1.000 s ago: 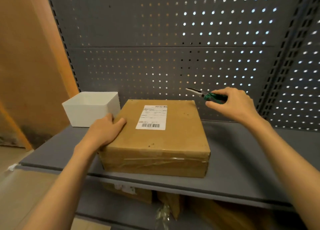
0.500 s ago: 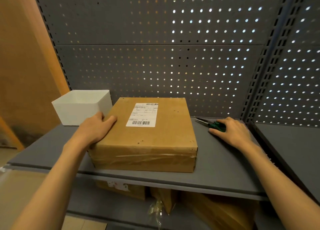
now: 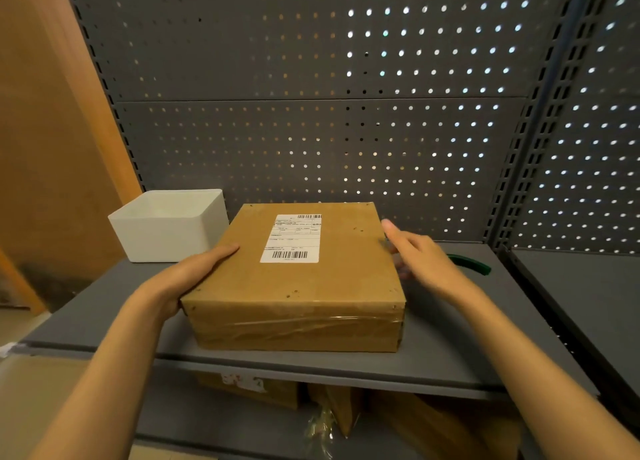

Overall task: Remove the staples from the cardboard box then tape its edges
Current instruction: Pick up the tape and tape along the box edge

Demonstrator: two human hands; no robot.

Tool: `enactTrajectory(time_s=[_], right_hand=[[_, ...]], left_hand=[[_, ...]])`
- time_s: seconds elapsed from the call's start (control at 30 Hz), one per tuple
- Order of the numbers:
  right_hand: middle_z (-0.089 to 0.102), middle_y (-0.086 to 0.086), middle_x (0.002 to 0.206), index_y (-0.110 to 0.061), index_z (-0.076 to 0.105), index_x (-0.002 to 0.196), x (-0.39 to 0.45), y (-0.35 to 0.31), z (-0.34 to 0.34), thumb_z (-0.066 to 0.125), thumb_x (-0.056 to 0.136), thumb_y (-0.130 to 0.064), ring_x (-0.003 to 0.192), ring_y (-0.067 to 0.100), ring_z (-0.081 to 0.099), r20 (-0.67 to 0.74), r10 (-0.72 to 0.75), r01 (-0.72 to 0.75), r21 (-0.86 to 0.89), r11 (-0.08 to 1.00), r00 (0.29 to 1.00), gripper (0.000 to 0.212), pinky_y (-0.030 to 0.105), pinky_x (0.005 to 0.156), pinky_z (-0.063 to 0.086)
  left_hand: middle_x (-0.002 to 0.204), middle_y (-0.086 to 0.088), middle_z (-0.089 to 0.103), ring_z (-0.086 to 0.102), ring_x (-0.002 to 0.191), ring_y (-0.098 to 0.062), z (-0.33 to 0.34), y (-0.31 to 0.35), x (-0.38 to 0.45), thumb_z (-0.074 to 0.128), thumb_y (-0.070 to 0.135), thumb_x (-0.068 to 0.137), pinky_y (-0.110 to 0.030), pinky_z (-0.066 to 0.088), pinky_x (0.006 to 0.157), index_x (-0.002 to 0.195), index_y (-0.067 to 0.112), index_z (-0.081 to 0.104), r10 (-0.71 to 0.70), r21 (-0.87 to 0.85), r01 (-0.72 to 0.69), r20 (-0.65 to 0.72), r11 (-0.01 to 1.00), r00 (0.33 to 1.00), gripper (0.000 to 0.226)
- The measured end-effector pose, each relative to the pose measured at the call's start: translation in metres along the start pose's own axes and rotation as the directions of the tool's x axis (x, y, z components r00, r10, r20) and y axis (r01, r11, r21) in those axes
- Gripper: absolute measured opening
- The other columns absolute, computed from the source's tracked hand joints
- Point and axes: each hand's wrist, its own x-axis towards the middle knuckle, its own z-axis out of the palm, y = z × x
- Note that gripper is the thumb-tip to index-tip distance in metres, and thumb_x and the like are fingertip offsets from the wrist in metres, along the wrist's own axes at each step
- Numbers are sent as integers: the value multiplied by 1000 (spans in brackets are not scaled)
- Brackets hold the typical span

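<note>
My left hand [image 3: 194, 272] lay flat on box [image 3: 294, 279]; right hand [image 3: 420, 262] open beside it, pliers [image 3: 469, 263] released. Best to grip both sides evenly for turning.

Grey metal shelf [image 3: 433, 324], backed by a perforated panel. Three things are seen lying directly on it. A flat brown cardboard box [image 3: 294, 286] sits near the middle, its front face close to the shelf's front edge; a white label is stuck on its top and clear tape runs across the front face. A white open-topped container [image 3: 169, 227] stands at the back left, just beside the box. A green-handled tool [image 3: 469, 263] lies to the right, only partly seen.
</note>
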Motion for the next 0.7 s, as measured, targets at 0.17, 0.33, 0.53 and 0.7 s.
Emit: enactTrajectory(time_s=[0.17,0.33,0.53,0.7], right_hand=[[58,-18,99,-35,46,123,-12,-24,17,56,79,-60,84,-1,56,220,123,-165,187,968,968,52,17,62,43],[54,-14,115,-34,33,138,-34,-27,11,62,79,-52,96,5,56,81,110,-130,315,940,991,68,22,67,45],[50,-15,131,-35,30,143,-54,-42,-13,68,62,-57,116,4,52,-159,-105,152,328,932,982,92,23,91,49],[55,-26,122,-37,36,138,-74,-43,-15,70,72,-41,105,-10,56,-182,-233,284,353,892,955,75,7,77,49]], left_hand=[[93,-3,65,62,83,-21,-1,-5,-2,52,57,80,-29,44,60,88,29,54,34,-18,-34,26,999,999,29],[106,-4,66,63,95,-23,-7,-7,-10,61,62,62,-34,50,77,109,25,56,154,-84,-149,63,985,986,60],[106,6,69,68,91,-11,-12,-3,-25,69,54,60,-27,51,65,123,32,50,452,-246,-439,-6,864,892,70],[115,14,66,64,102,-4,-15,-8,-28,77,41,57,-31,50,77,128,41,44,565,-347,-529,3,774,825,79]])
